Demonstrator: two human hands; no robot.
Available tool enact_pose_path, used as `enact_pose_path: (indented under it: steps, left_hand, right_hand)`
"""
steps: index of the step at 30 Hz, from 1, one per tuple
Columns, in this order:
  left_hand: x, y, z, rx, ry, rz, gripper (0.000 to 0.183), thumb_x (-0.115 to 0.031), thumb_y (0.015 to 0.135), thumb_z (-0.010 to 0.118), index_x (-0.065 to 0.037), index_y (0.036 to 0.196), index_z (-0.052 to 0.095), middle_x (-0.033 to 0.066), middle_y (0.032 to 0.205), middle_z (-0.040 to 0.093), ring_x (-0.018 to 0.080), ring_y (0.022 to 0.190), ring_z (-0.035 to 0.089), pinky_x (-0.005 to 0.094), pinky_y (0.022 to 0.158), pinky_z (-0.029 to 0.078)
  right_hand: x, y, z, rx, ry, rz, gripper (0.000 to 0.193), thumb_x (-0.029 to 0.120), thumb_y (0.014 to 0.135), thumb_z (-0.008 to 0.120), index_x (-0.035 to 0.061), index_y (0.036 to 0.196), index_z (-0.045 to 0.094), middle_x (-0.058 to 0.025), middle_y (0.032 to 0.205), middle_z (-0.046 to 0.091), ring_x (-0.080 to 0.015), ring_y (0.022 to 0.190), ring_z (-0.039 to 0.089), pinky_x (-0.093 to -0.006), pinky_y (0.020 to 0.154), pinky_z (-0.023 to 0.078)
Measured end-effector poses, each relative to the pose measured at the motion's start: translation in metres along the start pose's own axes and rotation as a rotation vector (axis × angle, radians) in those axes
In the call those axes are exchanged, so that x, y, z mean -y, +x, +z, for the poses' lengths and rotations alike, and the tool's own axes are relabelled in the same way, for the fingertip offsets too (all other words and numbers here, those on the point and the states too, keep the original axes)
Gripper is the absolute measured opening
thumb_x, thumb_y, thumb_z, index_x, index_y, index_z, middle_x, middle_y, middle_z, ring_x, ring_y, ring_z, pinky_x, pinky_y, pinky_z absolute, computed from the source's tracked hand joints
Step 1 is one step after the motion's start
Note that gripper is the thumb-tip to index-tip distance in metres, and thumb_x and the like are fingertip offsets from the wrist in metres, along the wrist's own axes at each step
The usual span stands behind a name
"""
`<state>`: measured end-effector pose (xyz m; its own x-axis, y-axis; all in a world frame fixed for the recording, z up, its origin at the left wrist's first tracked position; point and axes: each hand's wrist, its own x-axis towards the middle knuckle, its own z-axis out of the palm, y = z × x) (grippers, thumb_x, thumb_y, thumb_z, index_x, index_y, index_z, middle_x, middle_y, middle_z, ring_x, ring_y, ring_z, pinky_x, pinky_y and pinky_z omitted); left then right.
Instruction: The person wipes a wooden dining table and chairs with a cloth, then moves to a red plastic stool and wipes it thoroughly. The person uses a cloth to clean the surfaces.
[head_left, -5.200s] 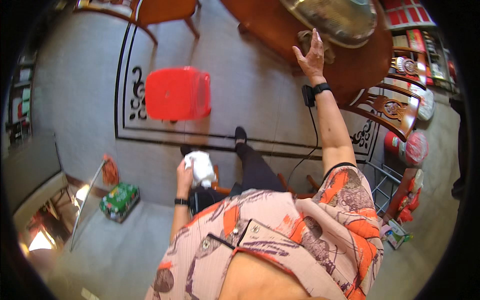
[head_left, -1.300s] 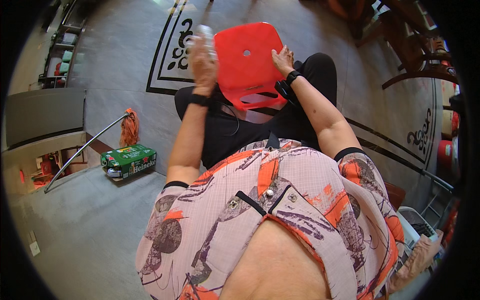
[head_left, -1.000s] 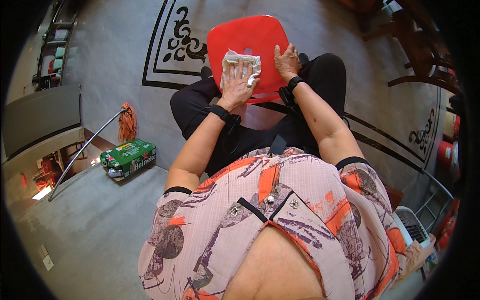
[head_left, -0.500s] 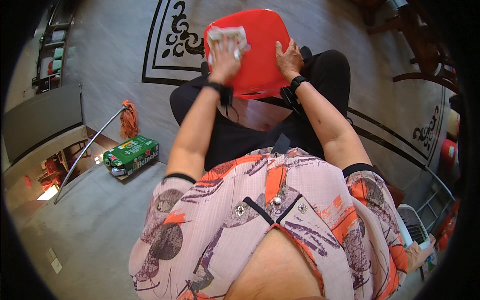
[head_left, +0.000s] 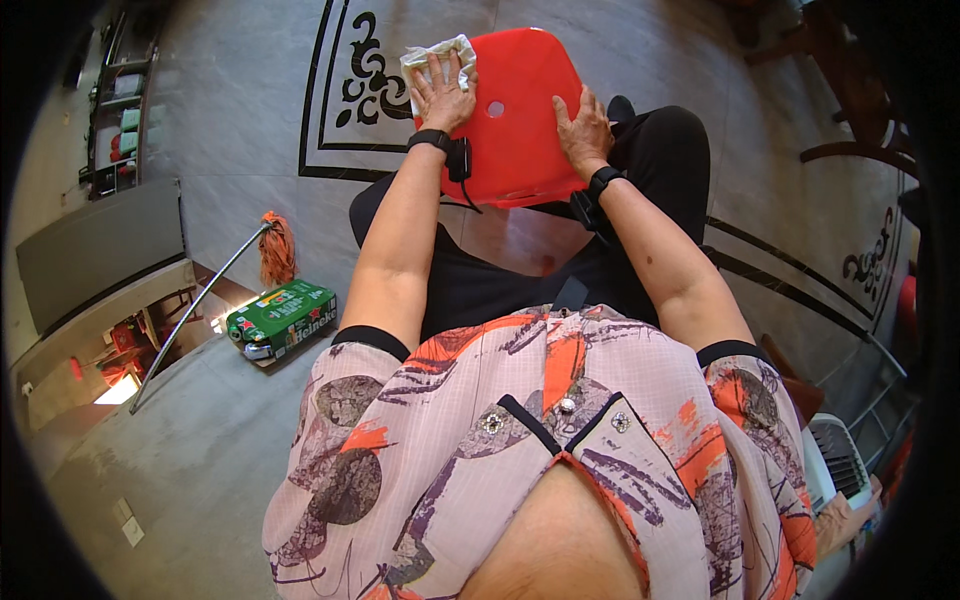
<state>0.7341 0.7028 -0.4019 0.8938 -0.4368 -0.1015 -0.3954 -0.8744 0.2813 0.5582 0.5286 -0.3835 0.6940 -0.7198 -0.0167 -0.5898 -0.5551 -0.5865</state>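
A red plastic stool (head_left: pixel 530 85) with a small round hole in its seat stands between my knees. My left hand (head_left: pixel 443 97) lies flat with spread fingers on a crumpled white cloth (head_left: pixel 462 50). It presses the cloth against the left edge of the seat, and part of the cloth sticks out past that edge. On the other side, my right hand (head_left: pixel 585 130) grips the seat's right edge, thumb on top, with its other fingers partly hidden along the side. Black bands with small dark devices sit on both wrists.
On the left, a green beverage carton (head_left: pixel 285 318) lies on the grey tiled floor, with an orange mop (head_left: pixel 278 252) beside it. A dark panel (head_left: pixel 100 255) stands farther left. Wooden furniture (head_left: pixel 855 110) is at the far right; a white slatted appliance (head_left: pixel 840 460) is lower right.
My left hand has slid the cloth leftward to the seat's edge, uncovering the hole. My right hand keeps hold of the right edge. The whole view has shifted slightly.
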Motion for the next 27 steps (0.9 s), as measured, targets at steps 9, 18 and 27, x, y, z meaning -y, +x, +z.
enact_pose_path:
  steps: [9, 18, 27]
  left_hand:
    - [0.0, -0.137, -0.036, 0.333, 0.055, 0.254, 0.07, -0.057, 0.103, 0.035, -0.014, 0.157, 0.024, 0.0222, 0.163, 0.009, 0.0565, 0.143, 0.013, 0.0599, 0.117, 0.016]
    - [0.12, -0.217, -0.296, 0.255, -0.087, -0.082, 0.035, -0.014, 0.1, 0.052, -0.009, 0.135, 0.056, 0.0139, 0.106, 0.06, 0.0267, 0.096, 0.062, 0.0377, 0.085, 0.053]
    - [0.221, -0.357, -0.385, -0.02, -0.391, -0.609, 0.059, -0.047, 0.1, 0.056, 0.004, 0.129, 0.059, 0.0115, 0.119, 0.065, 0.0198, 0.11, 0.057, 0.0303, 0.098, 0.042]
  right_hand:
    - [-0.004, 0.001, 0.008, -0.093, 0.006, -0.05, 0.068, 0.06, 0.093, 0.054, 0.0093, 0.137, 0.051, -0.0212, 0.121, 0.063, -0.0398, 0.111, 0.062, -0.0497, 0.091, 0.051]
    - [-0.004, 0.002, 0.017, -0.061, 0.021, -0.003, 0.069, 0.062, 0.09, 0.055, 0.0111, 0.137, 0.05, -0.0196, 0.125, 0.061, -0.0423, 0.112, 0.061, -0.0565, 0.086, 0.052]
    - [-0.014, 0.008, 0.018, -0.096, 0.039, -0.058, 0.071, 0.065, 0.091, 0.052, 0.0104, 0.135, 0.052, -0.0223, 0.125, 0.061, -0.0427, 0.112, 0.061, -0.055, 0.089, 0.051]
